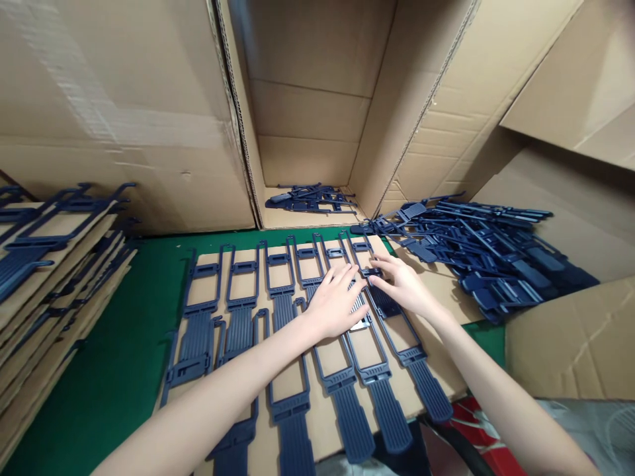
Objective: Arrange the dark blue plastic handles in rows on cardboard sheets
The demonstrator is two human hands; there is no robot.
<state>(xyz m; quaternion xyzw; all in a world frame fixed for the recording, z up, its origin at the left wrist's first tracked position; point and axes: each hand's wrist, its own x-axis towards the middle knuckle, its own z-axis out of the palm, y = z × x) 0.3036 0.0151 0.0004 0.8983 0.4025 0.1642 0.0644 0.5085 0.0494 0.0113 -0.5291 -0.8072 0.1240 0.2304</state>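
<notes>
Dark blue plastic frames with ribbed flat ends [350,423] lie in two rows on a cardboard sheet [331,447]. My left hand [335,304] rests over the right half of the rows, palm down with fingers spread, covering parts of the frames beneath. Just beside it, my right hand [404,287] has its thumb and fingers around the edge of a blue plastic frame [387,304] in the upper row, at the right end. The fingertips partly hide where they touch it.
A loose heap of similar blue frames [476,244] lies to the right on cardboard. More sit inside an open cardboard box [307,158] ahead. At left, a stack of cardboard sheets [94,258] has frames between its layers. Green tabletop [124,317] shows between them.
</notes>
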